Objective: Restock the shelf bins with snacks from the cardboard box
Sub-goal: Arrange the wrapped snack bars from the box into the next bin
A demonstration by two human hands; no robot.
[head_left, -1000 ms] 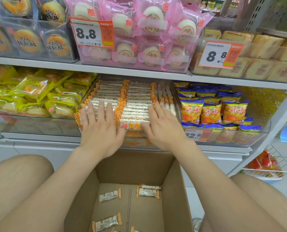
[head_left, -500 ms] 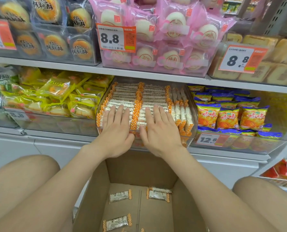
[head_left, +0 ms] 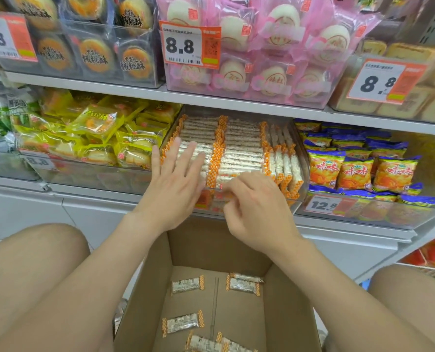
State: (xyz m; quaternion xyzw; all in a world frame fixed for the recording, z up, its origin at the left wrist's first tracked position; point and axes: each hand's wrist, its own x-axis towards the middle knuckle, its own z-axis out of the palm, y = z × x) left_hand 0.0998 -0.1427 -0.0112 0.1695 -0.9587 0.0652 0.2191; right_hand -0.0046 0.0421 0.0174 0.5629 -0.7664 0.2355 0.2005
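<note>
The left hand (head_left: 175,184) lies flat and wide, fingers straight and spread over the left column of snack bars (head_left: 242,153). It holds nothing. The right hand (head_left: 257,207) has its fingers curled at the front edge of the clear bin (head_left: 296,196). It is blurred, so I cannot tell whether it pinches a packet or only touches the row.

In the head view the bin sits on the lower shelf (head_left: 97,194), between yellow packets (head_left: 97,123) on its left and chip bags (head_left: 353,174) on its right. The orange-edged bars fill it in two flat columns, with a third row standing on edge along the right wall. The cardboard box (head_left: 145,288) stands open below the shelf's front edge, between the person's knees. A few loose bars (head_left: 187,287) lie scattered on its floor, well apart from each other.

The bin looks nearly full to its front wall, and that is the likely source of trouble. Forcing more packets in could push the front ones over the lip and down into the box or onto the floor. The on-edge row by the right wall seems least stable and may topple if nudged. Hard pressing could also crack the brittle bars.
</note>
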